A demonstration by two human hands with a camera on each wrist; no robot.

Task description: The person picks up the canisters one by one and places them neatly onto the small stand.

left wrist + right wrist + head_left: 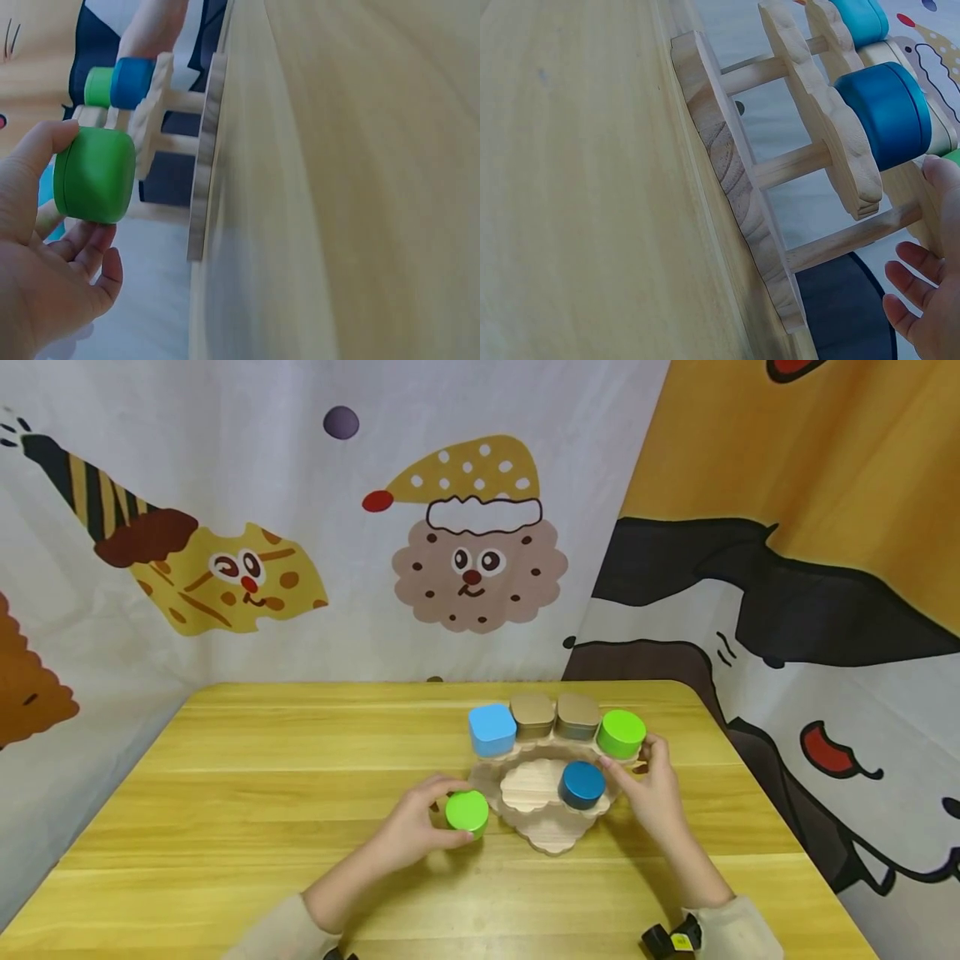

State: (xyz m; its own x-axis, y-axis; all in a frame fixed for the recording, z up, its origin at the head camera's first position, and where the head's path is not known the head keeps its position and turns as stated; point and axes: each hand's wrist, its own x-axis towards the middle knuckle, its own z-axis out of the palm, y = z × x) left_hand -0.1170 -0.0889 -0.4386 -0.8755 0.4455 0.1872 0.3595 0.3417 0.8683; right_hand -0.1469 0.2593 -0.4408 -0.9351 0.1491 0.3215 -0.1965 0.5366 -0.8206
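Observation:
My left hand (417, 822) pinches a round green tin (467, 812) between thumb and fingers, just left of a tiered wooden stand (555, 828) with scalloped edges. The left wrist view shows this green tin (96, 175) raised off the tabletop. At the stand's upper right, my right hand (656, 789) has thumb and index finger around the base of another round green tin (622, 732). Its other fingers (909, 289) curl loosely beside a post in the right wrist view. A round dark blue tin (582, 785) sits on the middle tier.
Along the stand's upper tier are a light blue square tin (492, 730) and two brownish-gold square tins (532, 716). The stand rests on a wood-grain table (262, 810). Behind the table hangs a cartoon-printed curtain (285, 460).

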